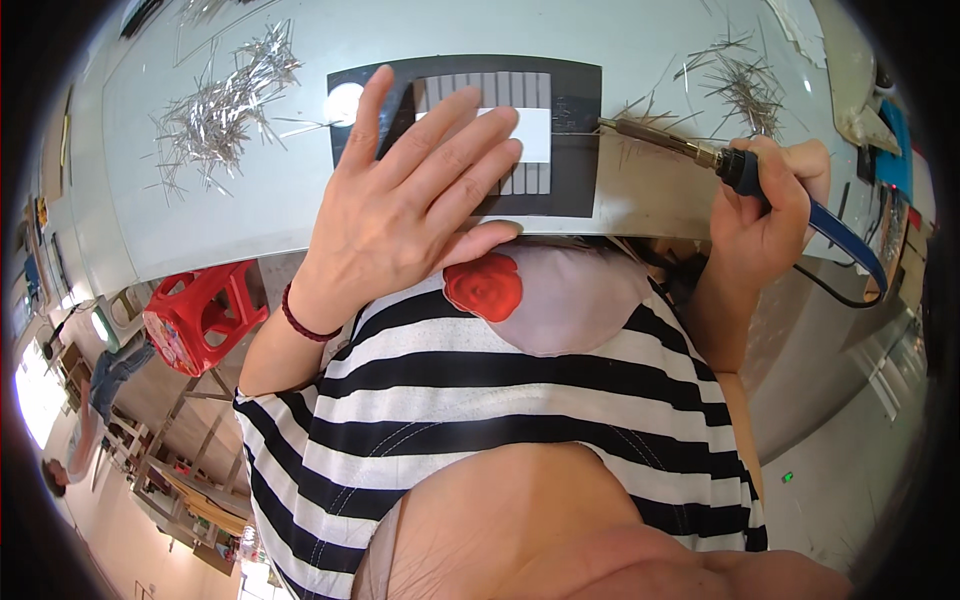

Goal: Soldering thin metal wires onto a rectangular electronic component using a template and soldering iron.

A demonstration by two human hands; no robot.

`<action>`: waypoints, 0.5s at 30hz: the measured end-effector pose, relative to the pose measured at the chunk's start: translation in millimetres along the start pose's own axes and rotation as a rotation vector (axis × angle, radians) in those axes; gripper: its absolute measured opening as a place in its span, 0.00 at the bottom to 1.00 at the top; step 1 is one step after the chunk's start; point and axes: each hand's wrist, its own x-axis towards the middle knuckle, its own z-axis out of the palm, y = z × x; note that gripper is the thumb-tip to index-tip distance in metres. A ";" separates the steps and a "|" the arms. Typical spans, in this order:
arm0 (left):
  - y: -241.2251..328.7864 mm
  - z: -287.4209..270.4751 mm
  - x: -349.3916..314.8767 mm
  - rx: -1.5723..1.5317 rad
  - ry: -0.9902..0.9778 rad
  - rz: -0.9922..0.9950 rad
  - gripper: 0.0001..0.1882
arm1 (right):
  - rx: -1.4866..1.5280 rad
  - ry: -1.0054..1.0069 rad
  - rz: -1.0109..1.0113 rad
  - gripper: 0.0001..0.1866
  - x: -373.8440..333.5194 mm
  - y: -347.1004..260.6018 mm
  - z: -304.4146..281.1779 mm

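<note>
A flat black panel point(578, 180) lies near the front edge of the table. On its middle is a block of grey strips point(525, 88) with a white rectangle point(535, 133) across them. My left hand point(400, 205) lies over the panel's left part with its fingers spread, hiding some of the strips. In my right hand point(765, 210) is a soldering iron point(668, 140), gripped by its dark blue handle. The iron points left, its tip at the panel's right edge; I cannot tell whether it touches. A thin wire point(305, 128) runs beside the panel's left edge.
A heap of thin silvery strips point(235, 115) lies on the table at the left, and another heap point(745, 95) at the right. The iron's blue cord point(850, 240) loops down at the right. A red stool point(195, 315) stands below the table. Another person point(85, 435) is far left.
</note>
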 end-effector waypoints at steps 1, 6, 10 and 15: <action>-1.1 -2.0 -1.1 -0.027 -0.019 0.003 0.29 | 0.015 -0.013 0.001 0.07 0.4 -0.3 4.5; -1.2 -4.0 -5.9 -0.066 0.135 0.040 0.25 | -0.333 0.028 -0.318 0.04 -8.2 16.1 -1.5; -20.0 -24.7 -37.6 0.163 0.247 -0.168 0.23 | -0.274 -0.064 -0.364 0.03 -5.1 14.7 -14.1; -37.5 -35.9 -59.9 0.277 0.157 -0.271 0.24 | -0.145 -0.071 -0.212 0.05 -2.6 4.5 12.2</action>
